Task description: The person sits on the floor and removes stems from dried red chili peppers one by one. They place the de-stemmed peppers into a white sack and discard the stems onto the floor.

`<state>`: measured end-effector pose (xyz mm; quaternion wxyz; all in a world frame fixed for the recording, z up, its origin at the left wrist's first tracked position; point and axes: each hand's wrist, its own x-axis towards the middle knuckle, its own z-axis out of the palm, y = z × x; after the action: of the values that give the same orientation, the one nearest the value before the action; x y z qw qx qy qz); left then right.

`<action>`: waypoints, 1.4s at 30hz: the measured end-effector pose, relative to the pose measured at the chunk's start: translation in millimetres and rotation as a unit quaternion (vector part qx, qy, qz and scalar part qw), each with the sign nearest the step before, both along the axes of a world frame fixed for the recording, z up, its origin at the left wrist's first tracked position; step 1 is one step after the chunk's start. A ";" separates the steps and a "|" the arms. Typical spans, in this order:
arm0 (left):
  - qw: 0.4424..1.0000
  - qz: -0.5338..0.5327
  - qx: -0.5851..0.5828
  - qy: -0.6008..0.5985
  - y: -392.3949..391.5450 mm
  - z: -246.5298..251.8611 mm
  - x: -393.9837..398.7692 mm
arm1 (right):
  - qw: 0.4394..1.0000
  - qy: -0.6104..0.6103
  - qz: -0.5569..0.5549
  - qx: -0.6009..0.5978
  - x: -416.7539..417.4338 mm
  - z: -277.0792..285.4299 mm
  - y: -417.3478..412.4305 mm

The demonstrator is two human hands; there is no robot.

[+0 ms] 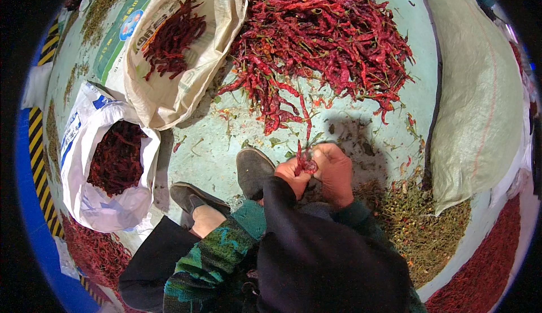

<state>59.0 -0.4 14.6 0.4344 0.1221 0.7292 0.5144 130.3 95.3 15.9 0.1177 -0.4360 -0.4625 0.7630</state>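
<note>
Close together near the middle of the view, my two hands are at some dried red chili peppers (pixel 305 164). My left hand (pixel 293 176) is closed around them. The fingers of my right hand (pixel 335 171) are pinched at the peppers' right side; whether they grip a stem is too small to tell. Beyond the hands spreads a large pile of red chili peppers (pixel 322 29), many with green stems. One long pepper (pixel 305 116) reaches from the pile's near edge towards my hands.
An open woven sack (pixel 169 105) and a white bag (pixel 146 194), both holding darker chilies, stand at left. A full pale sack (pixel 474 101) lies at right. Stem debris (pixel 427 232) is heaped at lower right. My shoes (pixel 255 171) are beside my hands. More chilies (pixel 482 266) lie beyond.
</note>
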 end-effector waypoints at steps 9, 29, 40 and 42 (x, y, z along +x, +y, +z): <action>0.939 0.154 0.041 -0.306 -25.2 -13.7 -47.3 | 0.733 -0.130 0.234 0.626 -3.7 -12.4 33.1; 0.947 0.153 0.017 -0.282 -8.3 -11.5 -33.0 | 0.804 -0.067 0.292 0.514 -4.0 -7.2 7.5; 0.987 0.147 0.056 -0.029 -4.2 -24.6 -21.7 | 0.909 -0.062 0.220 0.350 -10.6 -14.4 -3.4; 0.978 0.142 0.053 -0.146 4.1 -2.7 -21.0 | 0.881 -0.096 0.192 0.422 -2.4 -58.4 17.0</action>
<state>37.9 3.6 11.9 0.4514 -0.0364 0.6394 0.6213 127.8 112.3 -42.5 0.0970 -0.3183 -0.8246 0.4575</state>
